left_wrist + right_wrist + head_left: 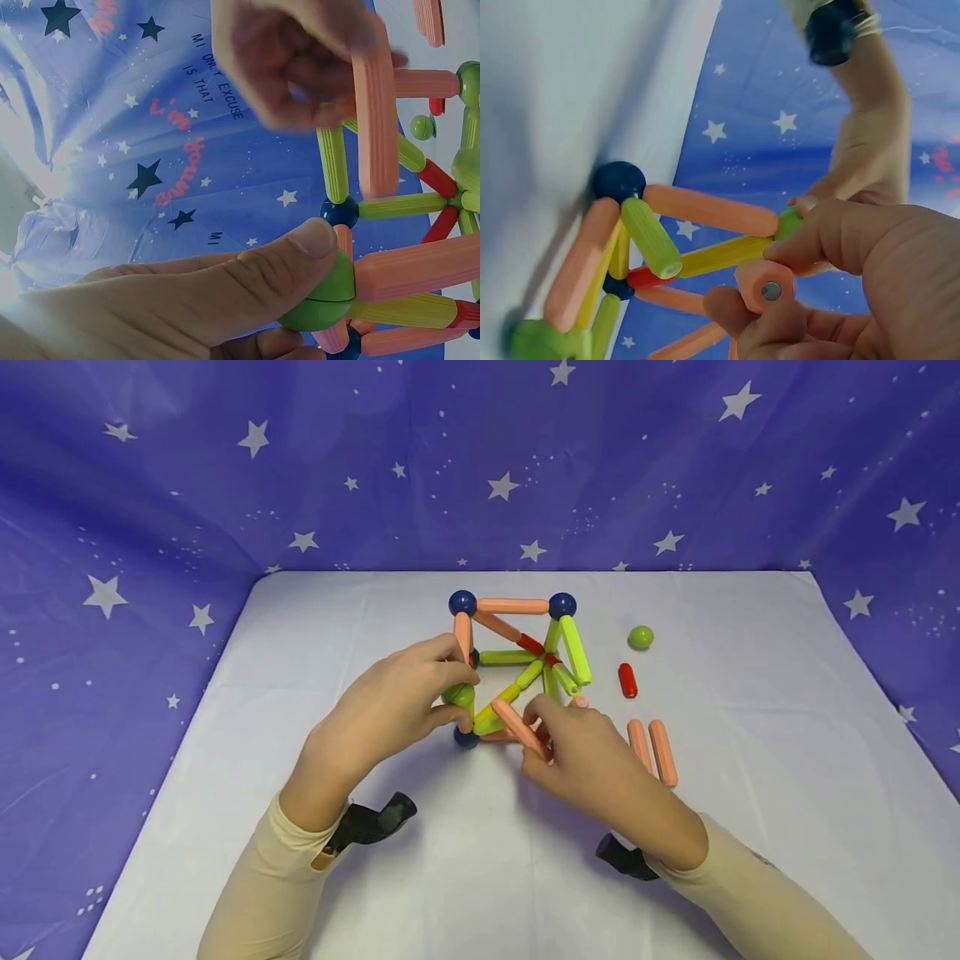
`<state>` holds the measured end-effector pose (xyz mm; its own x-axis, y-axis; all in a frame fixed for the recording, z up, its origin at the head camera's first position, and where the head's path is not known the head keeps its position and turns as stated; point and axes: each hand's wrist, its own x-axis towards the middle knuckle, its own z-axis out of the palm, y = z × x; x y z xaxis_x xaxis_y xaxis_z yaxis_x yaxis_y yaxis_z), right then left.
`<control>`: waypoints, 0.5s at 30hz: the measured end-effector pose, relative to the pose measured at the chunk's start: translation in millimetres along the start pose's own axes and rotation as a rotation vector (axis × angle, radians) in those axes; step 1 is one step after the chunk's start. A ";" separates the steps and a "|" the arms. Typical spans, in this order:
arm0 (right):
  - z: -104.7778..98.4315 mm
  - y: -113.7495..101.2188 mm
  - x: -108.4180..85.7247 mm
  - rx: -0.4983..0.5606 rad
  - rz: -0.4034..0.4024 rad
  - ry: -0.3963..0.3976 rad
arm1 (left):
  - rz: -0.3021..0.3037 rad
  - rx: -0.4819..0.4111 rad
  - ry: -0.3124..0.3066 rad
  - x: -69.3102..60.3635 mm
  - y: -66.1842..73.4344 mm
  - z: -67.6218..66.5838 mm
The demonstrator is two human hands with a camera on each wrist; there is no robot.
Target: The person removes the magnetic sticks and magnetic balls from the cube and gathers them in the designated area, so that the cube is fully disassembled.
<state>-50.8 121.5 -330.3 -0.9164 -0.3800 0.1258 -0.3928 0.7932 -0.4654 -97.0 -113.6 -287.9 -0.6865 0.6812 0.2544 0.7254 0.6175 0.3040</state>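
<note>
A frame of magnetic sticks and balls stands on the white tabletop in the head view, with dark blue balls (462, 603) at several corners. Salmon sticks (513, 606), lime sticks (576, 647) and shorter red and yellow pieces join it. My left hand (393, 697) pinches a green ball (330, 296) on the frame's near left upper corner. Between its thumb and fingers, my right hand (585, 752) holds a salmon stick (517, 729), tilted in front of the frame. The right wrist view shows the metal tip of that held stick (765, 286).
Right of the frame lie a loose green ball (641, 637) and a short red stick (628, 680). Nearer, two salmon sticks (663, 752) lie side by side, partly behind the right hand. A purple star-patterned cloth (502, 452) rises behind the table.
</note>
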 end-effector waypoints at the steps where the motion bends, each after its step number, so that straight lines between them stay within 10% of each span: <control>1: -2.0 4.1 -5.9 0.013 0.002 0.002 | -0.002 0.000 -0.002 0.1 0.0 0.2; 15: -33.0 95.7 -74.2 0.045 0.260 -0.047 | -0.010 -0.001 -0.009 0.4 1.2 1.0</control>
<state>-23.0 241.3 -355.3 -0.9811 -0.1889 -0.0431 -0.1401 0.8453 -0.5156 -96.4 -112.2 -288.4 -0.6931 0.6785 0.2436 0.7186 0.6236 0.3078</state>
